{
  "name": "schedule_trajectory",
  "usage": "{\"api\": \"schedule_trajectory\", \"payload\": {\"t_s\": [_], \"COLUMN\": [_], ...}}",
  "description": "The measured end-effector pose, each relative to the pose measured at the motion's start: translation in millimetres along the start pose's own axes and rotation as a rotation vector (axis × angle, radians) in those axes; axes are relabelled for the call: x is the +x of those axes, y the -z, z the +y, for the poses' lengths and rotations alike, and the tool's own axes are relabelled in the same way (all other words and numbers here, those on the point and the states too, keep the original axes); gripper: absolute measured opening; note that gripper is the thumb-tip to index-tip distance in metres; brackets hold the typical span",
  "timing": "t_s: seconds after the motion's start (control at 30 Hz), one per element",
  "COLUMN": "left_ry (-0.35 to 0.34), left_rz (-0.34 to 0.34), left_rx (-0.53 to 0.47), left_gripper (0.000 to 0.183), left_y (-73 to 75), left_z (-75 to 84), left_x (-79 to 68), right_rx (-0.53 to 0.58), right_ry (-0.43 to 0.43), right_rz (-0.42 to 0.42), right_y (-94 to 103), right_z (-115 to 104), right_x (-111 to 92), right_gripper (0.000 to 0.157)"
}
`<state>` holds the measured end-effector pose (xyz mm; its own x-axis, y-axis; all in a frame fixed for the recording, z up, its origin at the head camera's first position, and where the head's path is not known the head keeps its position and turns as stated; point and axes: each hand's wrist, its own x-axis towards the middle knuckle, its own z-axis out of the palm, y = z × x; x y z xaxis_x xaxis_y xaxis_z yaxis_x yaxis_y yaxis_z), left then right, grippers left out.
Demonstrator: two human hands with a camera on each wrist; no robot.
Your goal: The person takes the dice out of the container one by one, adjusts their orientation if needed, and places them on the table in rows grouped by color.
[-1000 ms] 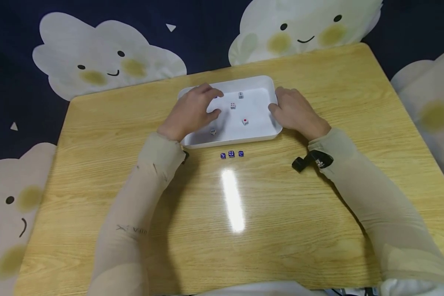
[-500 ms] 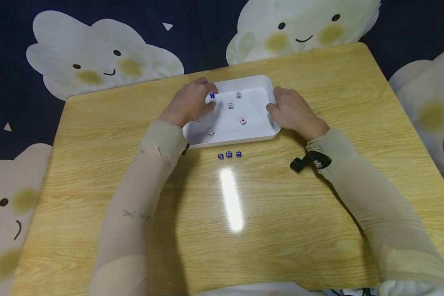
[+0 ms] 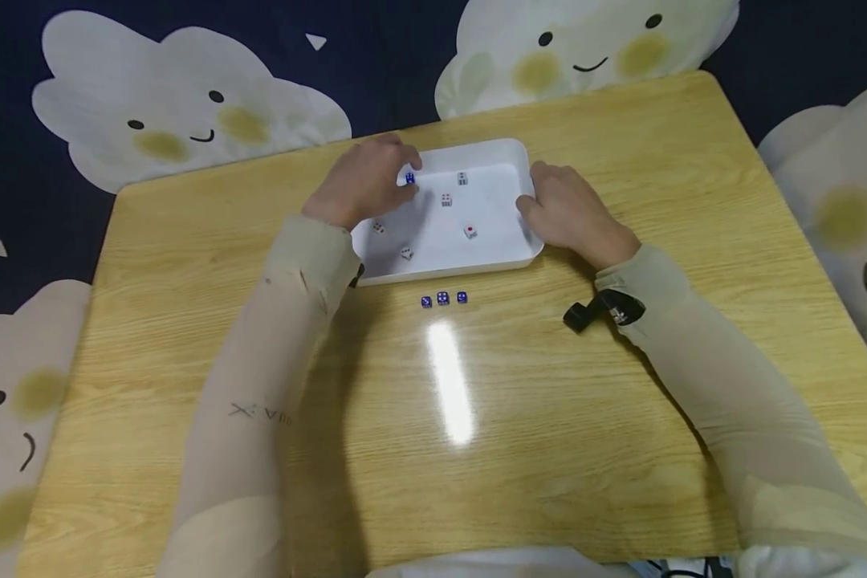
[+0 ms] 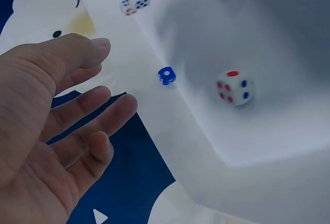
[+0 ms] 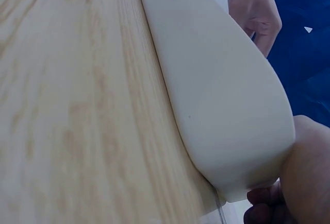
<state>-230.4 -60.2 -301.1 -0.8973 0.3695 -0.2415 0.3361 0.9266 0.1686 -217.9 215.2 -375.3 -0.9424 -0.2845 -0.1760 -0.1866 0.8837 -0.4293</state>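
Observation:
A white tray [image 3: 494, 253] lies on the table, with a blue die [image 3: 409, 177] near its back wall and several white dice, one of them with a red spot [image 3: 470, 232]. My left hand [image 3: 364, 183] is over the tray's left end. Its thumb and fingers are spread around the blue die without holding it; in the left wrist view a gap separates the fingertips from the blue die [image 4: 166, 75]. With its thumb over the rim, my right hand [image 3: 574, 210] grips the tray's right end. The right wrist view shows that hand [image 5: 309, 172] at the tray's corner.
Three blue dice, the middle one [image 3: 443, 298] among them, sit in a row on the wooden table [image 3: 549, 449] just in front of the tray. A dark cloth with cloud shapes [image 3: 260, 104] hangs behind the table. A black strap [image 3: 607, 309] circles the right wrist.
My left hand has shifted a little left and back, its thumb and fingers drawing closer around the blue die, now visible. A white die beneath it has come into view. The right hand keeps its grip.

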Motion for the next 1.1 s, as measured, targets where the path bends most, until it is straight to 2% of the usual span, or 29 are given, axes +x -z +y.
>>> {"api": "schedule_trajectory", "payload": {"t_s": [0.4,0.83,1.1], "left_ry": [0.027,0.057,0.058], "left_rz": [-0.027,-0.101,-0.122], "left_rx": [-0.012,0.002,0.011], "left_gripper": [0.04,0.041,0.039], "left_y": [4.8,-5.3,-9.7], "left_z": [4.2,0.6,5.1], "left_x": [14.1,28.1,27.5], "right_rx": [0.006,0.013,0.013], "right_ry": [-0.006,-0.008,0.002], "right_rz": [0.0,-0.012,-0.007], "right_y": [-4.0,-4.5,-5.4], "right_z": [0.1,-2.2,-1.6], "right_x": [-3.3,-7.3,-7.2], "right_gripper": [0.048,0.046,0.045]}}
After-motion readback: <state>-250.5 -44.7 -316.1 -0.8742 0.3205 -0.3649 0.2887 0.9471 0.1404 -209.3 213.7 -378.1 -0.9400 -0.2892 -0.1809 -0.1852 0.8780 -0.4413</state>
